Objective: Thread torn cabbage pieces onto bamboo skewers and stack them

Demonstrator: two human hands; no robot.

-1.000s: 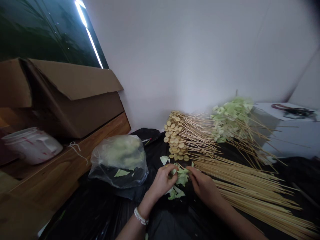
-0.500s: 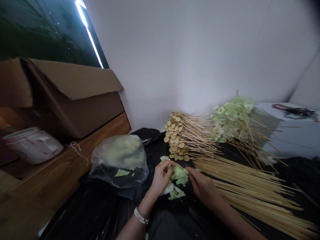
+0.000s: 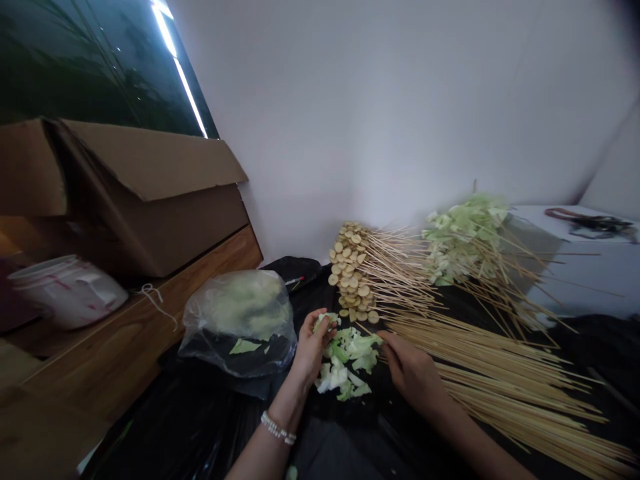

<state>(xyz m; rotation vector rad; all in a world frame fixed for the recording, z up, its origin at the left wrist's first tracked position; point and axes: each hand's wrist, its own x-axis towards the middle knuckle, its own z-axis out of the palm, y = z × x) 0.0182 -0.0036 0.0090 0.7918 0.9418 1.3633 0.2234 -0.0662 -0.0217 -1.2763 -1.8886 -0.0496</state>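
Observation:
My left hand (image 3: 314,341), with a white beaded bracelet at the wrist, pinches a piece of pale green cabbage (image 3: 330,320). My right hand (image 3: 406,360) is closed on a thin wooden skewer (image 3: 367,329), whose tip points left towards my left hand. Beneath and between the hands, loose cabbage pieces (image 3: 345,378) lie on black plastic (image 3: 330,433). Just behind them are stacked skewers with round pale yellow slices (image 3: 353,267). Bare skewers (image 3: 505,380) lie in a wide bundle to the right of my right hand.
A clear plastic bag (image 3: 237,320) holding cabbage sits at left. Behind it are a cardboard box (image 3: 175,227) and a white plastic tub (image 3: 70,293) on a wooden surface (image 3: 215,257). Skewers with cabbage (image 3: 465,230) are piled at back right, near a white box (image 3: 590,267).
My left hand has shifted left, away from the skewer's tip, and now holds a cabbage piece. My right hand has moved slightly right.

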